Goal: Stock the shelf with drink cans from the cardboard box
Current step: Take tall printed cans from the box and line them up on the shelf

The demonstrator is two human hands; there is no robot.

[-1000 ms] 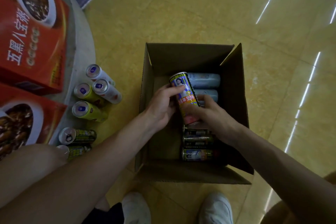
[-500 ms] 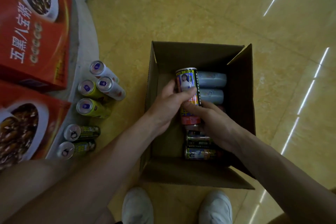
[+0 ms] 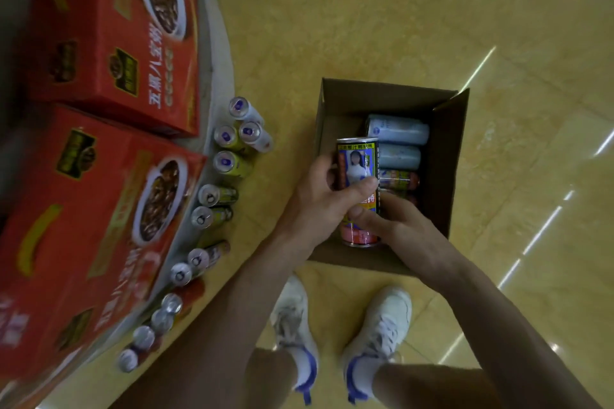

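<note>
The left hand [image 3: 327,197] and right hand [image 3: 397,226] both grasp one portrait-label drink can [image 3: 357,161], held upright over the cardboard box [image 3: 443,149], probably ready for carrying to the shelf [image 3: 214,46] left of it.

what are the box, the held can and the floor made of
The box looks like brown cardboard, matte, with creased flaps. The can seems metal with a glossy printed wrap; its lower rim shows silver. The floor is likely polished tile or stone: it mirrors streaks of light.

matt cardboard box [image 3: 335,103], glossy floor [image 3: 365,10]
</note>
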